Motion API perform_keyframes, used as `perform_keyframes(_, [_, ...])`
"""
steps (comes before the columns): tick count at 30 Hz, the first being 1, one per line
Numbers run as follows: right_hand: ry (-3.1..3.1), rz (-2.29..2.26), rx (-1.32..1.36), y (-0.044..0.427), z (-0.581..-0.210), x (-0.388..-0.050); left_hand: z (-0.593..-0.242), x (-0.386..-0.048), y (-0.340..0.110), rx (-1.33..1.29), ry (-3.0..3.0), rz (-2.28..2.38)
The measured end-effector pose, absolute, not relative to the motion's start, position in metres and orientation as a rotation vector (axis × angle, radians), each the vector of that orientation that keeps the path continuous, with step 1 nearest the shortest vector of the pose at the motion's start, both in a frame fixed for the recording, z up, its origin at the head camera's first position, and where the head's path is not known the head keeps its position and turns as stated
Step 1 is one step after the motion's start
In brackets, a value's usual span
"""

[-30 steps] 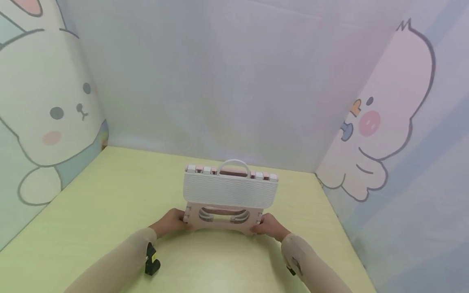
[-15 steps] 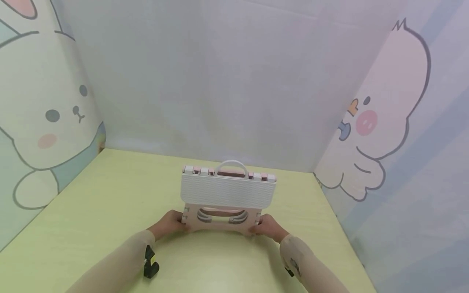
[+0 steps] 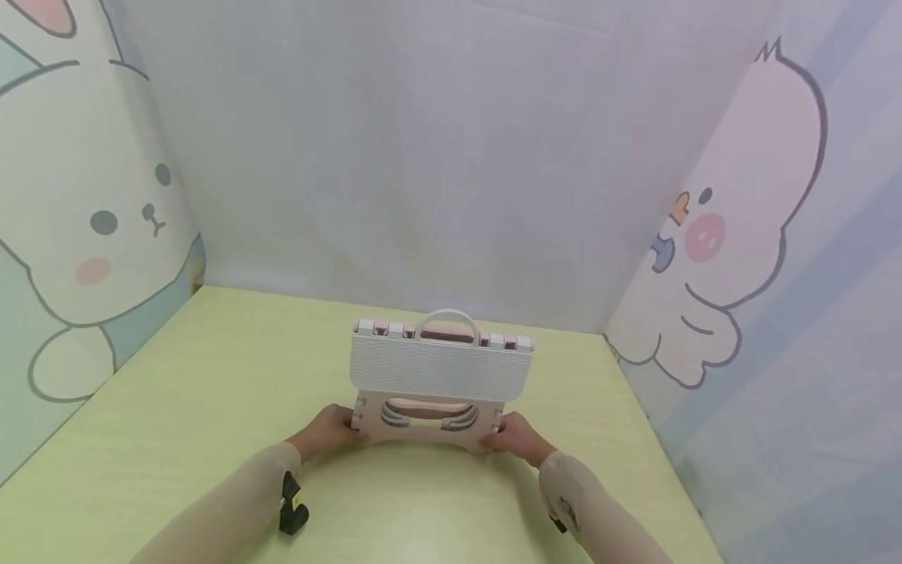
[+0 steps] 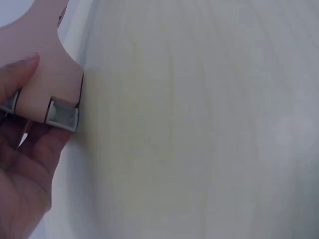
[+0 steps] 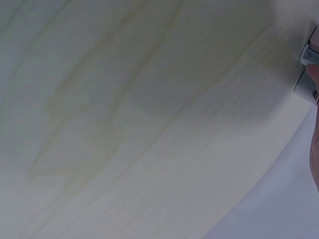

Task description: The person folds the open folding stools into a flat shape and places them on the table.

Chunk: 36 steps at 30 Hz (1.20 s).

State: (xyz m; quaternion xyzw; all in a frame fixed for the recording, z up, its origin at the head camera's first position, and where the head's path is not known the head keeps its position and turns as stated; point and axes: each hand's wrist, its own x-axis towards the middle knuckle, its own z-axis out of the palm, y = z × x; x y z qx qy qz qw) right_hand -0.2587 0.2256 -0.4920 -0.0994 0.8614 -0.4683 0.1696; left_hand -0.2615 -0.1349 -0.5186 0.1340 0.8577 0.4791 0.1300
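A folding step stool (image 3: 440, 368) stands on the table in the head view, with a white woven-textured panel, a pale pink leg panel and an arched white handle (image 3: 449, 315) on top. My left hand (image 3: 327, 431) grips the lower left end of the pink leg panel. In the left wrist view that hand (image 4: 25, 174) has its thumb on the face of the pink panel (image 4: 55, 64) and its fingers behind. My right hand (image 3: 520, 439) holds the lower right end. The right wrist view catches only a sliver of the hand (image 5: 315, 144) and a corner of the stool (image 5: 306, 84).
The pale yellow wood-grain table (image 3: 232, 352) extends around the stool. A grey-white curtain (image 3: 409, 157) hangs at the back. Printed walls flank both sides, with a rabbit drawing (image 3: 92, 196) on the left and a chick drawing (image 3: 740, 227) on the right.
The whole head view shifts slightly. Both hands keep their hold on the stool, and the stool stays in the same place and shape.
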Motion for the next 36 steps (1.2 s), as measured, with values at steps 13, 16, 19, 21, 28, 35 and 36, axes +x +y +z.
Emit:
perform_keyframes(13, [2.717, -0.981, -0.487, 0.244, -0.481, -0.261, -0.521, -0.259, -0.148, 0.459, 2.689, 1.254])
perform_keyframes(16, [2.73, -0.984, -0.476, 0.251, -0.48, -0.264, -0.518, -0.259, -0.153, 0.492, 2.739, 1.226])
perform_keyframes(19, [2.646, -1.064, -0.521, 0.253, -0.482, -0.266, -0.516, -0.258, -0.154, 0.475, 2.756, 1.228])
perform_keyframes(21, [2.593, -1.1, -0.565, 0.252, -0.484, -0.266, -0.515, -0.257, -0.153, 0.452, 2.762, 1.246])
perform_keyframes(28, [2.593, -1.12, -0.628, 0.244, -0.486, -0.266, -0.514, -0.253, -0.15, 0.364, 2.782, 1.335])
perform_keyframes(35, [2.598, -1.144, -0.54, 0.241, -0.487, -0.263, -0.517, -0.256, -0.15, 0.402, 2.656, 1.4])
perform_keyframes(36, [2.593, -1.152, -0.53, 0.24, -0.488, -0.263, -0.518, -0.256, -0.15, 0.409, 2.65, 1.399])
